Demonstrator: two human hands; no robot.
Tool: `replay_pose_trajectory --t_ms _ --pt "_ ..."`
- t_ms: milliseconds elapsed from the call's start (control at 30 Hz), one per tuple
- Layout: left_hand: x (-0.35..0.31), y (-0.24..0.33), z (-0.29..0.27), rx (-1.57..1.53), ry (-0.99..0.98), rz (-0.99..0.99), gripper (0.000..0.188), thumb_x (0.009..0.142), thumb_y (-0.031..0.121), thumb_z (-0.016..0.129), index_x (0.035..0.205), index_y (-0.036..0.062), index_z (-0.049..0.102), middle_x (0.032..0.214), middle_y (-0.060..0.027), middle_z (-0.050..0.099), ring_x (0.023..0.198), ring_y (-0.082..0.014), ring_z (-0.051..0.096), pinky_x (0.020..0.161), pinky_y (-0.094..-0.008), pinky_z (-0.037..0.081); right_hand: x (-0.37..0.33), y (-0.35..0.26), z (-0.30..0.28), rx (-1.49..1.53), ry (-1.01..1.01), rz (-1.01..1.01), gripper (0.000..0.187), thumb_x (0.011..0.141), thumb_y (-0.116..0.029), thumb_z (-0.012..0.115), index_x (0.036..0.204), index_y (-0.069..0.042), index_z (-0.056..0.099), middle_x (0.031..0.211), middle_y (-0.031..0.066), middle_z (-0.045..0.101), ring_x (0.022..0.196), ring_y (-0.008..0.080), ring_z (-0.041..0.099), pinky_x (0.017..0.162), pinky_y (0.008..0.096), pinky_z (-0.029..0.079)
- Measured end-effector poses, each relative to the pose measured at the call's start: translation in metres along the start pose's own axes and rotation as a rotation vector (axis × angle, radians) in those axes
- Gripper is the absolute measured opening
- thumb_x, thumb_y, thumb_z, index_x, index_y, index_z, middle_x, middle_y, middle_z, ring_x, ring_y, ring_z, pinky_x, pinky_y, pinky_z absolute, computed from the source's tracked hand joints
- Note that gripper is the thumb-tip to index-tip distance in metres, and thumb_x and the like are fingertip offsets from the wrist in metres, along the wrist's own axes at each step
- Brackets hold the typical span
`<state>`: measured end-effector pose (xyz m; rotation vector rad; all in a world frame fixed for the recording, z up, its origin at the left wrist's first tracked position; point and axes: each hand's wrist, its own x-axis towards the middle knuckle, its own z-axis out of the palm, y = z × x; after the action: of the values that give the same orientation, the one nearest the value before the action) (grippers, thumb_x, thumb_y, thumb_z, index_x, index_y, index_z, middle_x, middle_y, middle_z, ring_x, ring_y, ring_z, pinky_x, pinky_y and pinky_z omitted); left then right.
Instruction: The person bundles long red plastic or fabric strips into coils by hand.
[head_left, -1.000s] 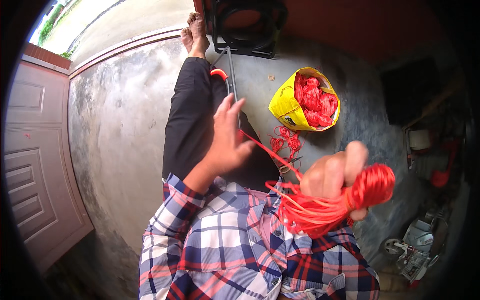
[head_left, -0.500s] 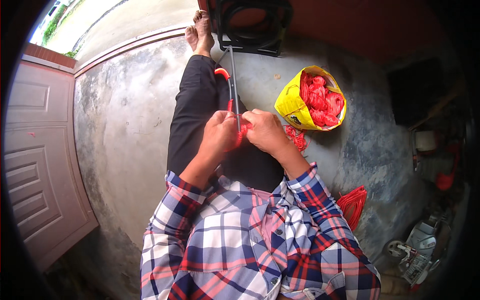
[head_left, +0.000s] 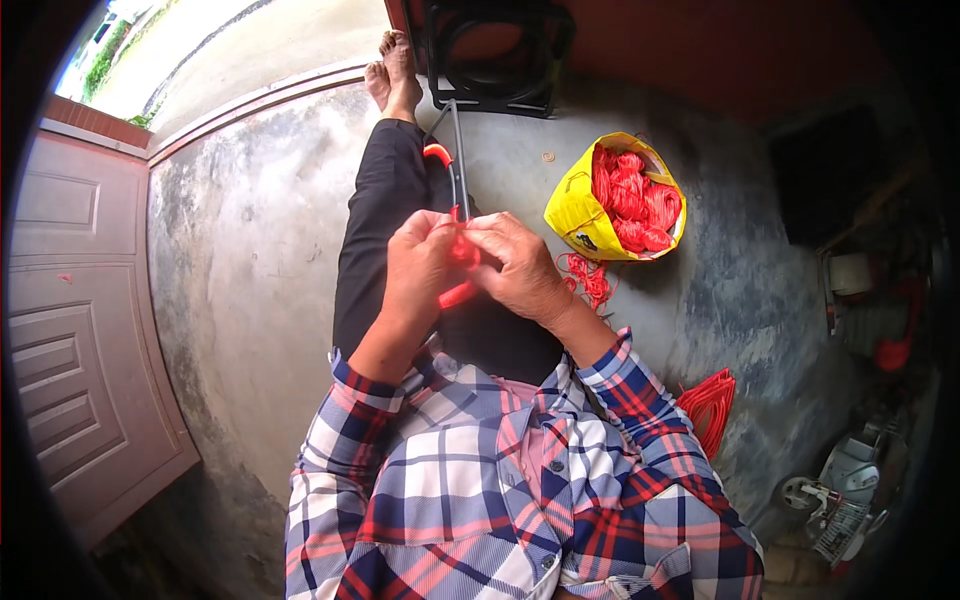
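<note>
Over my lap, my left hand [head_left: 418, 262] and my right hand [head_left: 518, 272] are closed close together, fingertips pinching a red cord [head_left: 463, 252] between them. The cord is smeared by motion there, and a thicker red band [head_left: 458, 294] shows below the fingers. Just beyond my hands, a thin grey metal frame [head_left: 459, 155] runs along my dark-trousered leg toward my bare feet. A curved orange-red piece [head_left: 438, 153] sits beside its rod. The near end of the frame is hidden behind my fingers.
To the right stands a yellow bag [head_left: 572, 208] filled with red cord hanks [head_left: 630, 200]. Loose red cord [head_left: 590, 283] lies against its near side, and a red coil [head_left: 708, 410] rests nearer me. A black frame [head_left: 495, 55] stands ahead, a panelled door [head_left: 90, 350] at left.
My hands have drawn closer together and turned, with the right hand shifted slightly left. The frame's rod no longer shows between the fingers, and the red band now shows below them.
</note>
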<state>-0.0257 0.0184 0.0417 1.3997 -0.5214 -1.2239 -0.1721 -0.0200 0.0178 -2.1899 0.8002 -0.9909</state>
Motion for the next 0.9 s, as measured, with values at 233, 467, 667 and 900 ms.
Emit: replay_pose_trajectory --t_ms 233,467,667,900 --pt "-0.001 -0.006 -0.003 -0.093 -0.145 -0.171 0.007 0.09 0.014 0.051 0.085 0.0089 0.054 0.074 -0.001 0.057 0.057 -0.0054 0.047 0.05 -0.0182 0.036 -0.009 0.008 -0.035 0.904 0.34 0.523 0.03 0.087 -0.01 0.068 0.116 -0.006 0.063 0.111 0.0073 0.066 0.104 0.0196 0.061 0.096 0.033 0.046" --pt "0.006 -0.03 0.005 -0.112 -0.173 -0.508 0.04 0.099 0.046 0.041 0.106 0.0066 0.046 0.079 -0.0166 0.066 0.074 -0.0254 0.067 0.067 -0.0295 0.051 -0.045 0.007 -0.111 1.469 0.288 0.561 0.04 0.097 -0.039 0.053 0.12 -0.006 0.053 0.089 0.0065 0.061 0.086 0.0227 0.059 0.086 0.0412 0.046" --pt "0.009 -0.038 -0.007 -0.075 -0.194 -0.568 0.061 0.096 0.063 0.034 0.108 0.0046 0.047 0.072 -0.0173 0.063 0.057 -0.0252 0.062 0.058 -0.0301 0.051 -0.129 -0.061 -0.133 1.256 0.451 0.724 0.038 0.099 -0.033 0.049 0.121 -0.002 0.051 0.075 0.004 0.054 0.063 0.0141 0.052 0.062 0.0305 0.045" --pt "0.001 -0.059 -0.012 0.217 -0.138 -0.087 0.041 0.095 0.04 0.053 0.11 0.0021 0.054 0.105 -0.0109 0.054 0.086 -0.0192 0.06 0.077 -0.0307 0.047 -0.12 -0.002 -0.215 1.581 0.649 0.315 0.047 0.097 -0.05 0.049 0.109 -0.005 0.056 0.079 0.0037 0.058 0.074 0.019 0.053 0.068 0.0396 0.048"
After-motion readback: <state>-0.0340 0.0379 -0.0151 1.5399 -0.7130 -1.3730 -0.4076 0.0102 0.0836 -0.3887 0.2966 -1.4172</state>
